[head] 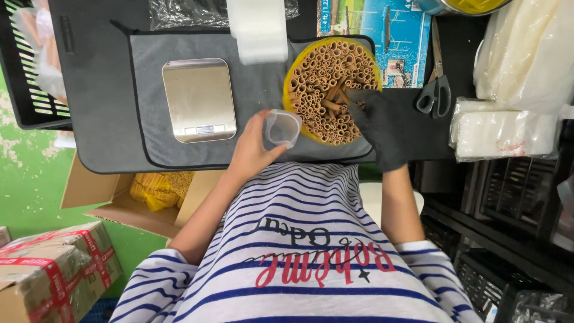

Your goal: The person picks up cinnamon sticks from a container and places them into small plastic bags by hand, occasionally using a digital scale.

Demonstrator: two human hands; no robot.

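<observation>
The person's left hand (250, 152), bare, is closed round a small clear plastic cup (282, 128), thumb on one side, fingers wrapped behind, cup mouth tipped toward the yellow tub (291, 75). The cup sits at the near edge of the grey mat (149, 60), just beside the tub's near-left rim, slightly over it. The right hand (381, 125), in a black glove, reaches into the tub w/ fingertips pinched narrow on a few cinnamon sticks (332, 101) near the tub's middle; exactly how many it grips can't be told.

The tub is packed w/ upright cinnamon quills, ends showing as rings, and stands at the right part of the mat, approx. mid-table. Left of the cup, a flat steel kitchen scale (199, 97) lies on the mat, apart from both hands. A white roll of plastic film (258, 27) lies at the far edge, between scale and tub. Right of the tub, black-handled scissors (436, 90) lie on the dark table (95, 90), near the right edge; beyond them a stack of clear bags (505, 133) at the table's right corner. An open cardboard box (128, 206) w/ yellow contents sits below the table's near-left edge.
</observation>
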